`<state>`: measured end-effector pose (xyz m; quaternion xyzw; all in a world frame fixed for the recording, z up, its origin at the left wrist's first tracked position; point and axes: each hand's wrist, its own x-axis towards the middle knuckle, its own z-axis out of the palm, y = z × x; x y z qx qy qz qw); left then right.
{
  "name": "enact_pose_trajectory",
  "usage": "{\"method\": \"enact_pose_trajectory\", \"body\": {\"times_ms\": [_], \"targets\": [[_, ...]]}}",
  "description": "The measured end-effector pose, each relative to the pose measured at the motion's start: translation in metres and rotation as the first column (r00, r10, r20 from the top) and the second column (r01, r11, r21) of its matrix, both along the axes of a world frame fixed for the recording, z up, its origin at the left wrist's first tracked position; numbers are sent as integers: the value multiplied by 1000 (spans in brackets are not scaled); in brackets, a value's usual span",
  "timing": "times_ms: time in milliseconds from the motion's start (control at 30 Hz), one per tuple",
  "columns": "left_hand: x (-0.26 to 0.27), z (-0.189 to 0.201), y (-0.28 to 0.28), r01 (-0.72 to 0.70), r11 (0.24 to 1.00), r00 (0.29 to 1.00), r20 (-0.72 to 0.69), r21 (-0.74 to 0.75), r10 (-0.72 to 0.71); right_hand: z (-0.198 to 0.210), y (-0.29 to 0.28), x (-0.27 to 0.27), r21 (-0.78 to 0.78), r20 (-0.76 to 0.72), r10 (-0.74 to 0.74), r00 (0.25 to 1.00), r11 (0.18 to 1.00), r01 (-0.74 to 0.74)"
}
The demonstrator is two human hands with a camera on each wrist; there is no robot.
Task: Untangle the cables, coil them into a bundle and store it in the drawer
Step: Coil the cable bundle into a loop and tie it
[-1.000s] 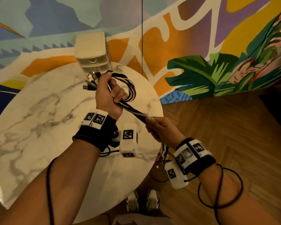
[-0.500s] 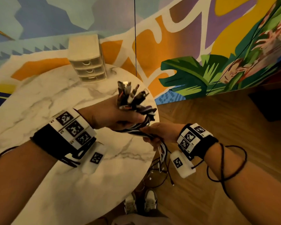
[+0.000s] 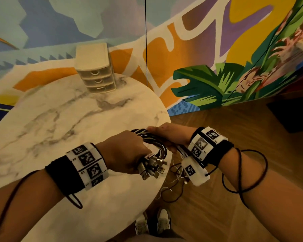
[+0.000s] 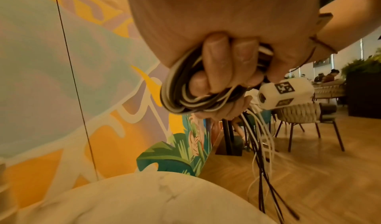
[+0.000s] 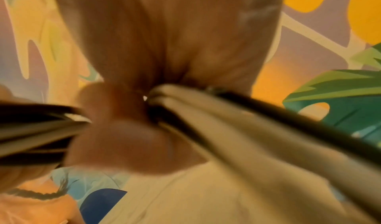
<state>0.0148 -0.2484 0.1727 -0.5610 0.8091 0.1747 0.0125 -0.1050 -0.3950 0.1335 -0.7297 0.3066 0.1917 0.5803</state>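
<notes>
A bundle of black and white cables (image 3: 154,142) is held between both hands over the right edge of the marble table (image 3: 63,123). My left hand (image 3: 128,152) grips the looped part, fingers curled round the strands (image 4: 185,95), with the metal plugs (image 3: 152,166) sticking out below it. My right hand (image 3: 168,135) grips the same cables (image 5: 226,121) just to the right. Loose cable ends (image 4: 261,146) hang down towards the floor. The small cream drawer unit (image 3: 94,69) stands at the table's far edge, all three drawers closed.
A painted mural wall (image 3: 182,49) runs behind the table. Wooden floor (image 3: 234,206) lies to the right, with my shoes (image 3: 154,222) below the table edge. In the left wrist view, chairs (image 4: 305,118) and seated people are farther off.
My left hand has turned over, so the plugs that pointed up now point down towards me. Both hands have dropped lower and closer, and the right hand has come up beside the left.
</notes>
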Motion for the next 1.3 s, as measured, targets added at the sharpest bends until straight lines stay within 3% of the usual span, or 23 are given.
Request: {"method": "enact_pose_trajectory", "body": {"times_ms": [167,533,633,767,900,1033,1167,1300], "targets": [[13,-11,2,-171,982,970,-189,-74,155,7,-7,-3,-24,34,-30,999,999,31],[33,-22,-7,-371,902,929,-94,-220,359,40,-18,-3,-229,22,-43,999,972,47],[36,-24,-11,-457,850,888,-76,-262,453,44,-15,-4,-194,53,-81,995,977,90],[33,-33,-14,-639,705,762,-133,-307,633,45,5,-4,-73,193,-153,969,983,169],[22,-38,-20,-774,587,627,-151,-237,764,32,24,6,-2,333,-241,912,967,257],[18,-48,-18,-855,487,515,-395,-178,761,24,25,5,68,353,-297,887,954,292],[13,-48,-22,-864,484,329,-577,135,748,24,22,5,127,316,-330,889,944,305],[8,-42,-24,-767,534,175,-685,355,707,24,21,3,213,271,-382,884,919,332]]}}
